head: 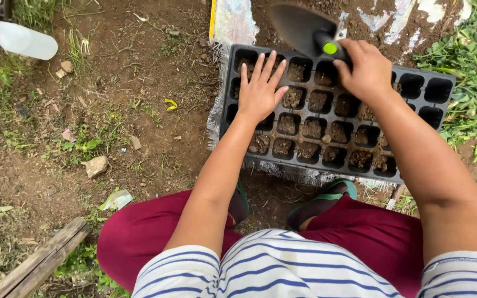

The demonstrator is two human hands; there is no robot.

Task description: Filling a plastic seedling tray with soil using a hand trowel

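The left hand (259, 91) lies flat, fingers spread, on the black seedling tray (415, 84), while at two o'clock the right hand (364, 69) grips a trowel (299, 25).

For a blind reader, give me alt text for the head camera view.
Squatting on bare soil, a person presses the left hand flat on a black seedling tray partly filled with soil, while the right hand grips a black trowel.

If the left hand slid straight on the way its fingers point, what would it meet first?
Probably the far rim of the black plastic seedling tray. The left hand lies flat on it, fingers pointing up-frame; beyond lies a crinkled plastic sheet on the soil. Depth is uncertain.
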